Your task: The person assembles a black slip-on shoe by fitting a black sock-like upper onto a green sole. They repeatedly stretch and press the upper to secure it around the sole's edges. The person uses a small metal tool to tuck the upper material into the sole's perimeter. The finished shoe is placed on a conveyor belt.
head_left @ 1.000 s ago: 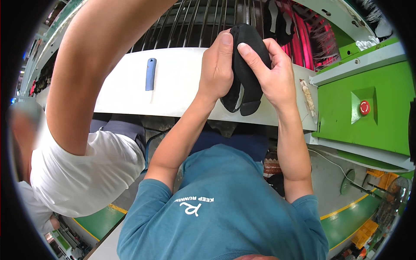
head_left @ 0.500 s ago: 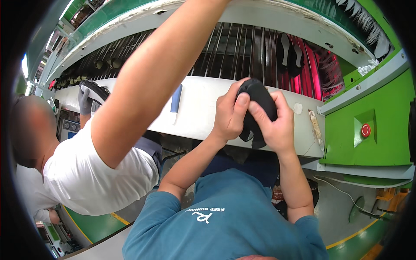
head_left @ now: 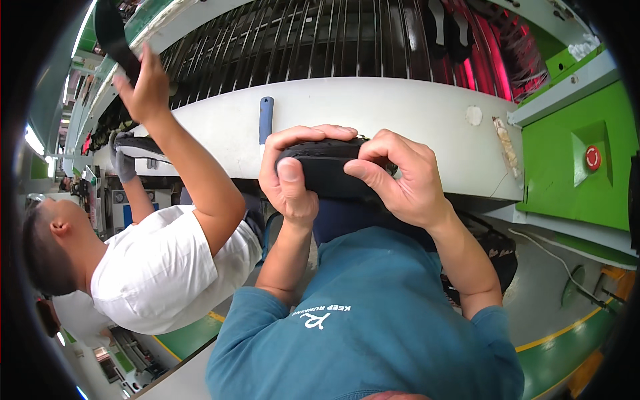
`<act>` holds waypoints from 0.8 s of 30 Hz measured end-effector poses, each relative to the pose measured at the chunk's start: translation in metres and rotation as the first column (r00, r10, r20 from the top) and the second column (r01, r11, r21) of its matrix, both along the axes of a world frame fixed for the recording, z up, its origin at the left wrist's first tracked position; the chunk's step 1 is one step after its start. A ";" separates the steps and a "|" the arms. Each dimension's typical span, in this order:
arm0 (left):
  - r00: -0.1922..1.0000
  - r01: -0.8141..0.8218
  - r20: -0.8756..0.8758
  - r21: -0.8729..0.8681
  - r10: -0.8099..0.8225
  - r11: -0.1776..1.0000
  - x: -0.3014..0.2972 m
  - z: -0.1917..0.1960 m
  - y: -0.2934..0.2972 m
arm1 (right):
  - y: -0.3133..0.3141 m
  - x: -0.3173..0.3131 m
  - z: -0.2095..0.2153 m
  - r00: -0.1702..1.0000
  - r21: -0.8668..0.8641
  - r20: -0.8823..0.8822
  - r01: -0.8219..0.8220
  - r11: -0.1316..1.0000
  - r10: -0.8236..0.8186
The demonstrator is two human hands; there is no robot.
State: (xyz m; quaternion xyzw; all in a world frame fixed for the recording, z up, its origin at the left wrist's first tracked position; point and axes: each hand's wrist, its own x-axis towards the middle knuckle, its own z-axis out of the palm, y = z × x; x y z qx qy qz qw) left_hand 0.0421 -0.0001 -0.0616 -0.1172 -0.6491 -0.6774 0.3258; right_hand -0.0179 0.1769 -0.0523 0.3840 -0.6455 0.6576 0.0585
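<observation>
A black shoe (head_left: 330, 172) lies sideways between both my hands, close to my chest. My left hand (head_left: 292, 175) wraps its left end, thumb pressed on the near side. My right hand (head_left: 400, 177) grips its right end with fingers curled over the top. Behind the shoe runs a white ledge (head_left: 400, 117) of a machine, with a blue-handled tool (head_left: 266, 117) lying on it just beyond my left hand.
A co-worker in a white shirt (head_left: 167, 267) stands at my left, one hand (head_left: 143, 83) raised and holding a dark item (head_left: 113, 33) against the rack of metal rods (head_left: 300, 40). A green machine housing with a red button (head_left: 593, 158) is at right.
I have brought the shoe down from the rack toward my chest and turned it sideways. The co-worker's arm has swung from across the view to the upper left.
</observation>
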 end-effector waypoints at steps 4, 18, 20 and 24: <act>1.000 -0.019 -0.013 -0.012 0.019 1.000 0.004 -0.005 -0.005 | -0.007 -0.001 -0.003 1.000 -0.001 -0.028 0.013 1.000 -0.013; 0.996 0.033 -0.081 0.011 -0.032 0.999 0.003 -0.003 -0.005 | -0.010 -0.001 0.001 0.996 0.017 -0.026 0.089 0.996 -0.088; 0.997 0.028 -0.074 0.003 -0.027 1.000 0.002 -0.002 -0.004 | -0.010 -0.001 0.001 0.997 0.010 0.022 0.068 0.998 -0.068; 0.999 0.000 -0.049 -0.022 -0.001 1.000 0.005 0.001 0.001 | 0.001 -0.001 0.015 0.968 0.088 0.249 -0.050 0.995 0.026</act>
